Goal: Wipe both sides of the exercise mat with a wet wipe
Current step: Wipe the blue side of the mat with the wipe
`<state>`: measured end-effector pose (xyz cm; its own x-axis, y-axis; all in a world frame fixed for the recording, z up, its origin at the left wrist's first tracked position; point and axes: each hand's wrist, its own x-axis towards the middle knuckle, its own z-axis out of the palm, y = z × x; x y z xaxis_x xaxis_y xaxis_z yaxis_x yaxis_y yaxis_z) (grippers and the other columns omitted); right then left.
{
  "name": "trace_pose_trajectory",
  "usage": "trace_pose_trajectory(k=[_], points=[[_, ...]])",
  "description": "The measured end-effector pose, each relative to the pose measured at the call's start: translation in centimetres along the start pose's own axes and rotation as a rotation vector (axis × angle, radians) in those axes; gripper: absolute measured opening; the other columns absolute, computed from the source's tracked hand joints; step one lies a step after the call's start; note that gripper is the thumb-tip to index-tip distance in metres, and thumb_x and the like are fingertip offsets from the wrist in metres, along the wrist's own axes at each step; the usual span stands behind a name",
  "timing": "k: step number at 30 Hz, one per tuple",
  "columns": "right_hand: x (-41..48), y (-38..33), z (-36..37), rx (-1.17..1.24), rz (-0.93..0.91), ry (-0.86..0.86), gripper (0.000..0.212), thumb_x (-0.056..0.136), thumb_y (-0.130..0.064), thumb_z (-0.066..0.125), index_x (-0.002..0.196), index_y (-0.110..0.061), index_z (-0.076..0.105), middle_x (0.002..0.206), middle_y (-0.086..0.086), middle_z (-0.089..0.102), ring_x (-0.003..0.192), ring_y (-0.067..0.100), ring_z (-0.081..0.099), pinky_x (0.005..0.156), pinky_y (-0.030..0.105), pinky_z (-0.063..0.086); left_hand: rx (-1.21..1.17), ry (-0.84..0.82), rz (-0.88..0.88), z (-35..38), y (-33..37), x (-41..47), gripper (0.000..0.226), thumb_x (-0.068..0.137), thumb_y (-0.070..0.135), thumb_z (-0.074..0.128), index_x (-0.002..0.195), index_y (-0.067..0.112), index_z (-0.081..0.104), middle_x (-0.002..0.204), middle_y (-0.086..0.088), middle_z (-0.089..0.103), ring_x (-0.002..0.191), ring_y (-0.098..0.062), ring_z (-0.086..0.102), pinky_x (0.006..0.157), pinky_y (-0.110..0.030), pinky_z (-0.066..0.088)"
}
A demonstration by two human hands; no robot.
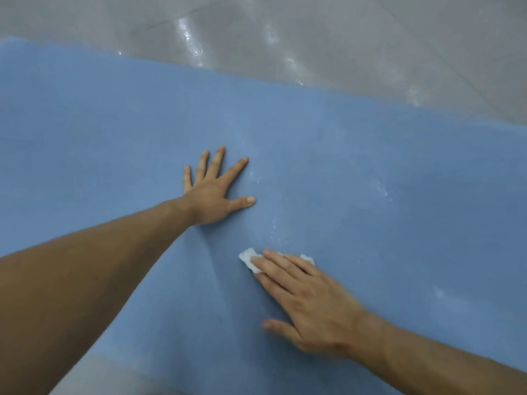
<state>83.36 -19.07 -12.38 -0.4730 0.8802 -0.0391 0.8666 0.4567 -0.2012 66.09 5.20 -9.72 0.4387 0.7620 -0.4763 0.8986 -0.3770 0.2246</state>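
A blue exercise mat (370, 172) lies flat on the floor and fills most of the view. My left hand (214, 192) rests flat on the mat near its middle, fingers spread and straight. My right hand (302, 300) lies lower and to the right, its straight fingers pressing a crumpled white wet wipe (249, 259) onto the mat. Most of the wipe is hidden under the fingers; only its white edges show. Faint pale streaks mark the mat between and to the right of the hands. A shallow crease runs in the mat below my left wrist.
A glossy grey tiled floor (313, 32) stretches beyond the mat's far edge, with bright reflections on it. A strip of the same floor (94, 377) shows at the bottom left, past the mat's near edge.
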Motion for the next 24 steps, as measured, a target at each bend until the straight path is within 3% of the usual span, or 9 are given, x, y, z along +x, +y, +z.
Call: trace_pose_trajectory(k=[3, 7, 9, 13, 16, 20, 24], points=[[-1.8, -0.8, 0.1, -0.034, -0.003, -0.017, 0.076, 0.106, -0.063, 0.031, 0.16, -0.01, 0.036, 0.171, 0.004, 0.026, 0.159, 0.022, 0.021, 0.126, 0.04, 0.016, -0.018, 0.032, -0.016, 1.2, 0.9, -1.2, 0.078, 0.093, 0.075, 0.046, 0.155, 0.062, 0.001, 0.169, 0.011, -0.025, 0.155, -0.021, -0.026, 0.123, -0.057, -0.014], [-0.5, 5.0, -1.1, -0.008, 0.407, 0.11, 0.071, 0.105, -0.054, 0.032, 0.164, -0.014, 0.028, 0.171, 0.003, 0.026, 0.155, 0.027, 0.03, 0.125, 0.04, 0.018, -0.02, 0.039, -0.021, 1.4, 1.4, -1.5, 0.072, 0.097, 0.073, 0.041, 0.156, 0.061, 0.001, 0.169, 0.011, -0.025, 0.155, -0.021, -0.026, 0.123, -0.057, -0.015], [-0.5, 8.2, -1.9, -0.011, 0.619, 0.107, 0.074, 0.104, -0.056, 0.025, 0.162, -0.009, 0.03, 0.17, 0.007, 0.027, 0.156, 0.028, 0.025, 0.125, 0.04, 0.016, -0.016, 0.046, -0.008, 1.5, 1.2, -1.6, 0.07, 0.098, 0.072, 0.038, 0.156, 0.061, 0.002, 0.169, 0.012, -0.025, 0.155, -0.021, -0.026, 0.123, -0.057, -0.016], [-0.9, 10.1, -2.0, 0.083, 0.759, 0.064, 0.084, 0.1, -0.064, 0.018, 0.164, -0.009, 0.019, 0.172, 0.008, 0.017, 0.159, 0.025, 0.013, 0.129, 0.044, 0.016, 0.004, 0.069, 0.003, 2.4, 1.4, -2.0, 0.065, 0.101, 0.068, 0.032, 0.157, 0.059, 0.001, 0.17, 0.012, -0.023, 0.156, -0.021, -0.025, 0.123, -0.059, -0.014], [-0.5, 7.2, -1.7, 0.151, 0.652, 0.042, 0.088, 0.099, -0.066, 0.02, 0.166, -0.009, 0.012, 0.174, 0.008, 0.011, 0.16, 0.024, 0.01, 0.13, 0.044, 0.014, -0.01, 0.098, 0.0, 3.0, 2.0, -2.2, 0.062, 0.104, 0.062, 0.03, 0.158, 0.057, 0.001, 0.17, 0.012, -0.022, 0.156, -0.021, -0.025, 0.123, -0.06, -0.014], [-2.0, -0.7, -0.1, 0.079, 0.215, 0.022, 0.079, 0.105, -0.056, 0.036, 0.163, -0.005, 0.024, 0.173, 0.01, 0.012, 0.16, 0.025, 0.016, 0.128, 0.042, 0.017, -0.018, 0.16, 0.016, 3.6, 2.3, -2.6, 0.059, 0.106, 0.057, 0.027, 0.16, 0.053, 0.004, 0.171, 0.012, -0.018, 0.157, -0.019, -0.022, 0.123, -0.059, -0.015], [-4.5, -4.2, 0.6, 0.023, 0.058, -0.009, 0.074, 0.108, -0.055, 0.037, 0.161, -0.005, 0.032, 0.173, 0.01, 0.017, 0.161, 0.022, 0.012, 0.128, 0.037, 0.015, -0.006, 0.209, 0.03, 4.1, 2.5, -2.7, 0.058, 0.107, 0.055, 0.025, 0.161, 0.051, 0.006, 0.172, 0.013, -0.013, 0.157, -0.018, -0.018, 0.123, -0.06, -0.015]])
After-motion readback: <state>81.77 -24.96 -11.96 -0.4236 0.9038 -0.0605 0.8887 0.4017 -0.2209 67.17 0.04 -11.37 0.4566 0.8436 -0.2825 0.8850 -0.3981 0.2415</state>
